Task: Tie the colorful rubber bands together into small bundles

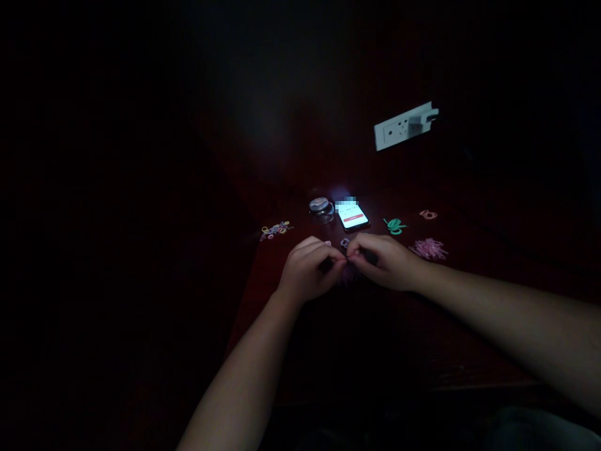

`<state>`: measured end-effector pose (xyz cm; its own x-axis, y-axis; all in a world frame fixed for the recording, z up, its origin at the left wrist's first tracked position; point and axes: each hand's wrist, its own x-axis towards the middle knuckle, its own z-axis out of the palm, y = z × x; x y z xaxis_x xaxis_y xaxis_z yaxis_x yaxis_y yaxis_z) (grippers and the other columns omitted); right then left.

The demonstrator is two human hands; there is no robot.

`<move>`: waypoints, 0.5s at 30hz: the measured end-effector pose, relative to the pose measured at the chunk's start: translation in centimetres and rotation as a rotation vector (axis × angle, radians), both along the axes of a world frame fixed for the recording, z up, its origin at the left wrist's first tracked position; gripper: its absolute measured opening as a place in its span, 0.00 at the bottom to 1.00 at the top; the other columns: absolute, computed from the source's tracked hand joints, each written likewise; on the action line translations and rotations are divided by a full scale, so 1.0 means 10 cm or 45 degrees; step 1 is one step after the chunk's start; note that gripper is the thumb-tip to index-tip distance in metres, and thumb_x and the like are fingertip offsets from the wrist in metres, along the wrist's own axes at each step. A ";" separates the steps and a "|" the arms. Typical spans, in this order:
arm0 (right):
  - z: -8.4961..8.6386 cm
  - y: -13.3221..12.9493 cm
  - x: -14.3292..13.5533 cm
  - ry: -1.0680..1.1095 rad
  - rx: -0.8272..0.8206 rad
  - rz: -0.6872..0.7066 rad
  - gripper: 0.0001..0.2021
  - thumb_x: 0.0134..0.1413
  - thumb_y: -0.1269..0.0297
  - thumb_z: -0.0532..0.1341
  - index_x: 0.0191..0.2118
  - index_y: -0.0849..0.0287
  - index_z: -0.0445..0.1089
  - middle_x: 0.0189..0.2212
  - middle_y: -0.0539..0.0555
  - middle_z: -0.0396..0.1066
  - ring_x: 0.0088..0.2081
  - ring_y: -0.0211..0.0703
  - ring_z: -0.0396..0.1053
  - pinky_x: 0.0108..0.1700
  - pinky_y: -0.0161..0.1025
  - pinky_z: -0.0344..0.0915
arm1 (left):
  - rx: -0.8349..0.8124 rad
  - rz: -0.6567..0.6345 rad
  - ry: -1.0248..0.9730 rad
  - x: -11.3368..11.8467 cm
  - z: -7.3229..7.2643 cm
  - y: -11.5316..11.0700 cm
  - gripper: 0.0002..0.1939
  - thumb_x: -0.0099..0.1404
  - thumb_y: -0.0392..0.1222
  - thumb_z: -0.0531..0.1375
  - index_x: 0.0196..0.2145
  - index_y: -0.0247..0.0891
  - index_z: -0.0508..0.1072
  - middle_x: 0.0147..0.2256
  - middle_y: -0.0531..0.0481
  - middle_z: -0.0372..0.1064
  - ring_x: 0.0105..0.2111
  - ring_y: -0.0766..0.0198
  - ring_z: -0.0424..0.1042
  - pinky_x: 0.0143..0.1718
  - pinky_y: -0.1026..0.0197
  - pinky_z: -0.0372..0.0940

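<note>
In the middle of the view my left hand (312, 266) and my right hand (387, 260) meet at their fingertips. Each pinches with thumb and forefinger at a tiny dark item, too small and dim to name. Just below the fingertips, partly in shadow, lies a purple clump of small bands (348, 274). Behind the fingers a pale loop (345, 242) shows on the dark red table (263, 275). Nearest my right wrist is a pile of pink bands (429, 248).
Beyond my hands stand a small lidded glass jar (322, 211) and a phone with a lit screen (353, 215). Mixed coloured bands (276, 230) lie left, green bands (395, 226) and peach loops (427, 215) right. A white socket strip (404, 127) holds a plug. The surroundings are very dark.
</note>
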<state>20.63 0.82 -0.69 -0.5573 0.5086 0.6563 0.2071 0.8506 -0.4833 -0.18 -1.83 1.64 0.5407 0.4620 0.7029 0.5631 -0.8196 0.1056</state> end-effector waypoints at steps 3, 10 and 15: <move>-0.01 0.01 0.00 -0.021 0.028 -0.011 0.02 0.58 0.70 0.58 0.34 0.58 0.65 0.26 0.48 0.66 0.27 0.35 0.62 0.29 0.34 0.58 | -0.003 0.014 0.005 -0.01 0.00 0.00 0.02 0.63 0.38 0.62 0.32 0.40 0.73 0.28 0.52 0.74 0.31 0.64 0.71 0.41 0.57 0.67; -0.03 0.03 0.01 -0.010 0.038 -0.029 0.02 0.56 0.71 0.58 0.34 0.57 0.65 0.26 0.49 0.67 0.28 0.36 0.62 0.30 0.35 0.58 | -0.013 0.037 0.004 -0.01 0.00 -0.01 0.03 0.64 0.39 0.61 0.32 0.40 0.72 0.29 0.51 0.74 0.32 0.64 0.71 0.41 0.57 0.67; -0.05 0.04 0.02 0.016 0.044 -0.046 0.03 0.55 0.72 0.58 0.34 0.57 0.65 0.25 0.48 0.66 0.27 0.37 0.62 0.29 0.35 0.58 | -0.006 0.046 -0.014 -0.02 -0.01 0.00 0.03 0.63 0.38 0.61 0.31 0.40 0.72 0.28 0.52 0.73 0.32 0.64 0.71 0.40 0.57 0.67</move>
